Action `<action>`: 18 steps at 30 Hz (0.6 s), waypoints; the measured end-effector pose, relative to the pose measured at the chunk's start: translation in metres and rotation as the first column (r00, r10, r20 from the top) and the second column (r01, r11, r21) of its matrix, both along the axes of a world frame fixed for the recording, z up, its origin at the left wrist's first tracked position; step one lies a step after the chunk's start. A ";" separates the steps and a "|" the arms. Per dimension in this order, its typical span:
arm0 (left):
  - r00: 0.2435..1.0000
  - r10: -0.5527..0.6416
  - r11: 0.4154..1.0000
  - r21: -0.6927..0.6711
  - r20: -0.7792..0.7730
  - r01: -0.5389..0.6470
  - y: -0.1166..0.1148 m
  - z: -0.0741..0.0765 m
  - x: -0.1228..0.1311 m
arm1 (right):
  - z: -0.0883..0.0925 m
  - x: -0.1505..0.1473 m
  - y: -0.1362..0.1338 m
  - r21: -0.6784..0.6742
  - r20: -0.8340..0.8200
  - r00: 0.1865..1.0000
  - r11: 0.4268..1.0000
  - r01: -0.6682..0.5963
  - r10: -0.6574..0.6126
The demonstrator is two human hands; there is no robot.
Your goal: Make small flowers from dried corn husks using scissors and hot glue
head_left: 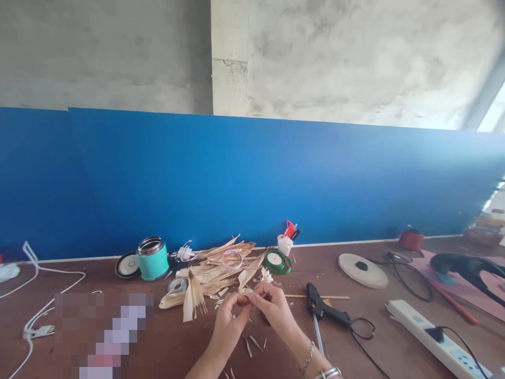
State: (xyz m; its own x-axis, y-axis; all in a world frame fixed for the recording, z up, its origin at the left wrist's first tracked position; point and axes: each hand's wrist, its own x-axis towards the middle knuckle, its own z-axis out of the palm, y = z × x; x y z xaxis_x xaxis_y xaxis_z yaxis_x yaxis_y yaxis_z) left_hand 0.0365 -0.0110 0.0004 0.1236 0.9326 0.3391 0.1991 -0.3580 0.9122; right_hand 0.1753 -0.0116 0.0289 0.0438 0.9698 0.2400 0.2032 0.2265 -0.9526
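Note:
In the head view, my left hand (231, 320) and my right hand (277, 309) meet fingertip to fingertip above the brown table. Both pinch a pale dried corn husk (249, 275), its wider part standing up beyond my fingers. My fingers partly hide its lower end. Just past my hands lies a pile of dried corn husks (221, 271), with a folded, fringed husk (194, 296) at its left front. A pale, petal-like cluster (266, 275) sits beyond my right hand. Small husk scraps (254, 343) are scattered near my wrists.
On the right are a black glue gun (327, 308), a thin wooden stick (335, 298), a white power strip (442, 337) and a round white disc (363, 271). Green ribbon (283, 269) and a pen cup (284, 245) stand behind. Leftward are a turquoise jar (153, 261) and white cables (33, 316).

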 end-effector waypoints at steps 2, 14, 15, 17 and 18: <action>1.000 0.006 1.000 0.001 -0.003 -0.006 0.000 -0.001 0.000 | 0.001 -0.002 -0.001 0.006 -0.005 1.000 1.000 0.001 -0.001; 0.998 0.013 0.997 0.080 -0.060 -0.008 -0.002 -0.003 0.003 | -0.005 0.000 -0.007 0.064 -0.017 0.997 0.995 0.075 -0.074; 0.998 0.018 0.996 0.089 -0.060 -0.012 -0.003 -0.003 0.003 | -0.004 0.000 -0.006 0.073 0.005 0.997 0.994 0.077 -0.077; 0.998 0.017 0.996 0.087 -0.053 -0.012 -0.003 -0.002 0.002 | -0.002 0.005 -0.005 0.079 0.078 0.994 0.994 0.074 -0.080; 0.999 0.020 0.997 0.073 -0.045 -0.016 -0.002 -0.003 0.001 | 0.000 0.012 -0.004 0.082 0.135 0.987 0.994 0.076 -0.087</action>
State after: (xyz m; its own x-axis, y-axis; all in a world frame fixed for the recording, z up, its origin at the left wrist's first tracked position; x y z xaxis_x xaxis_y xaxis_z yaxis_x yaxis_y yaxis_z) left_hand 0.0379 -0.0132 -0.0022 0.1237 0.9082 0.3999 0.2469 -0.4185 0.8740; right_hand 0.1868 -0.0152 0.0285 0.0832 0.9428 0.3227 0.3522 0.2751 -0.8946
